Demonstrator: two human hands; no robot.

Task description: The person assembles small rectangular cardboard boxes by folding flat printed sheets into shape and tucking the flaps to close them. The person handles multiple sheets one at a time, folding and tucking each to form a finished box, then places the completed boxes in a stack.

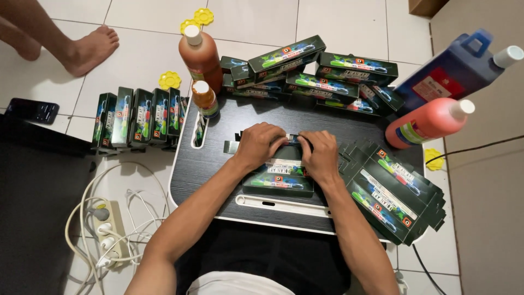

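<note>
Hands meet at the middle of a small black bench with a pale rim: the left hand and the right hand both clasp the far end of a dark green carton that lies flat on the bench, fingers curled over its open top flap, thumbs pressed near each other. The carton has colourful printing and a white label band across it, and its near end points toward the person's lap. Just right of the right hand, a fanned stack of flattened cartons of the same kind rests on the bench's right corner and hangs over its edge. Along the far edge of the bench lies a loose pile of assembled cartons, stacked at odd angles. On the tiled floor to the left, a row of upright cartons stands side by side. Two orange bottles with white caps, a tall orange bottle and a small orange bottle, stand at the bench's far left corner. On the right, a pink bottle lies tilted beside a blue jug. A white power strip with tangled cables sits on the floor at lower left, and another person's bare foot rests on the tiles at upper left.
</note>
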